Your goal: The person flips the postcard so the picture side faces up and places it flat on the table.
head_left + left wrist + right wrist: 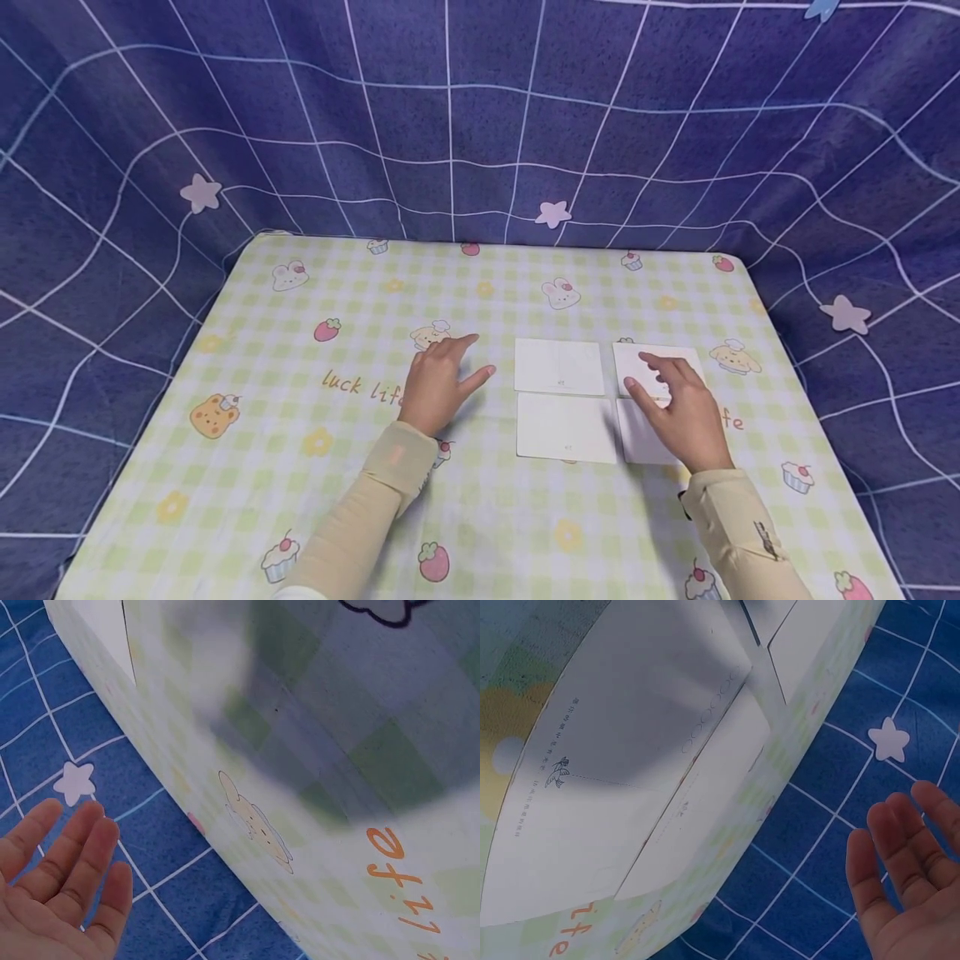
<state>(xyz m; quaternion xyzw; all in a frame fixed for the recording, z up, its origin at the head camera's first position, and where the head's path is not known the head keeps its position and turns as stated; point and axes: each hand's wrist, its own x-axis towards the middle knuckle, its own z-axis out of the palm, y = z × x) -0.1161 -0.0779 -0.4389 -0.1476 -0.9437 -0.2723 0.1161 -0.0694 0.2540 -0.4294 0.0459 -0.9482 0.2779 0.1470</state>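
Four white cards (585, 410) laid two by two on a checked cloth (240, 475), right hand (684, 410) held over the right pair, fingers loosely bent, left hand (441, 382) held beside, thumb spread, nothing gripped by either.

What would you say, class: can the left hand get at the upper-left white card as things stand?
Probably yes: the empty left hand is just left of the upper-left card, with only tablecloth between them, while the right hand is over the right pair of cards.
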